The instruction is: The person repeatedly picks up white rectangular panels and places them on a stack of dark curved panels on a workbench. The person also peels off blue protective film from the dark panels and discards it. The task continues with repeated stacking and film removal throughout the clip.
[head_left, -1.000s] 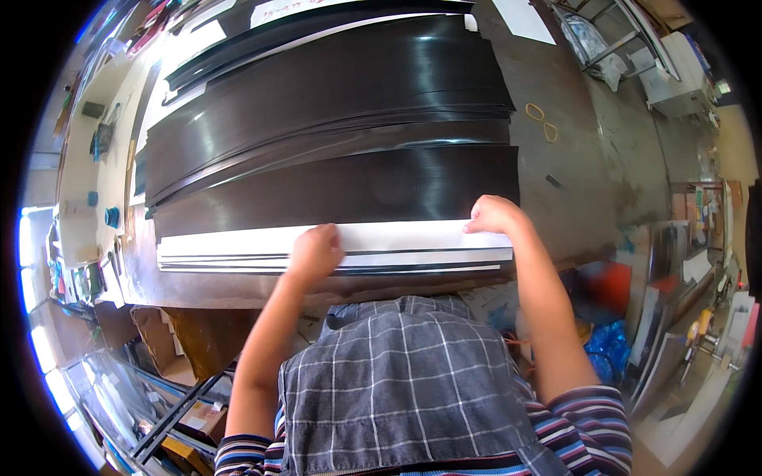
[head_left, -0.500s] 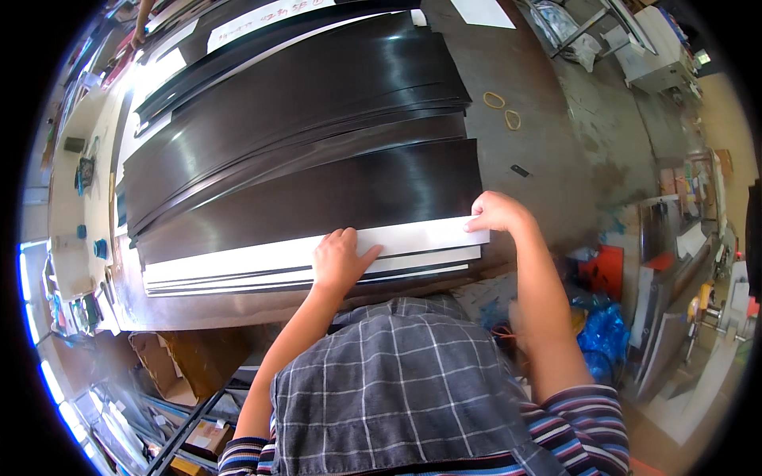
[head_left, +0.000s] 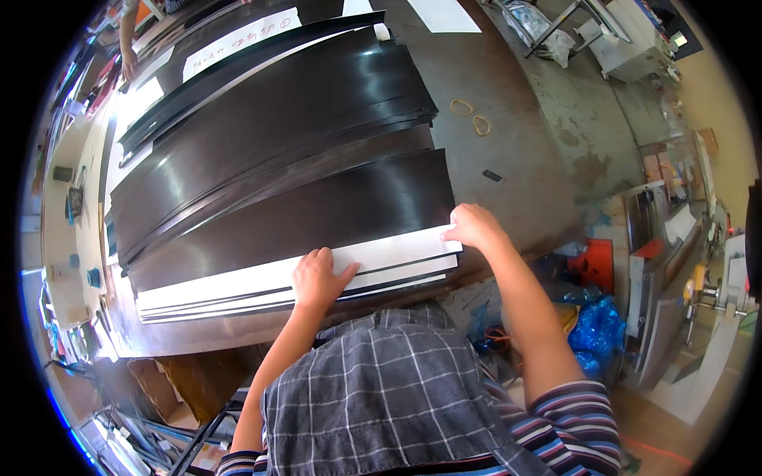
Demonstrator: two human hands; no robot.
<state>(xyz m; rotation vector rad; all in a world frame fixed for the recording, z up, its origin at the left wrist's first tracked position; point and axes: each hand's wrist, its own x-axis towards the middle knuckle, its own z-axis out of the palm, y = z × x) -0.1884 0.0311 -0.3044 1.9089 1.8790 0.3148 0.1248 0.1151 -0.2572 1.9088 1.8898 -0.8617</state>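
Note:
Glossy black sheets [head_left: 317, 206] lie in overlapping layers on a dark table, their long sides running across in front of me. Along the near edge of the front sheet runs a white strip [head_left: 397, 249], with further white strips stepped below it, separated by dark lines. My left hand [head_left: 316, 279] rests on the strip near its middle, thumb spread away from the fingers. At the right end of that strip, my right hand [head_left: 475, 228] pinches the corner between thumb and bent fingers. Whether the strip is fixed to the black sheet, I cannot tell.
Two rubber bands [head_left: 471, 116] and a small dark piece [head_left: 492, 175] lie on the table's right part. White papers [head_left: 444, 14] are at the far side. Another person's hand [head_left: 128, 67] shows far left. Blue plastic [head_left: 597, 327] sits below the table's right edge.
The whole view has shifted, so the table and sheets appear lower and further left. Both hands keep their places on the white strip.

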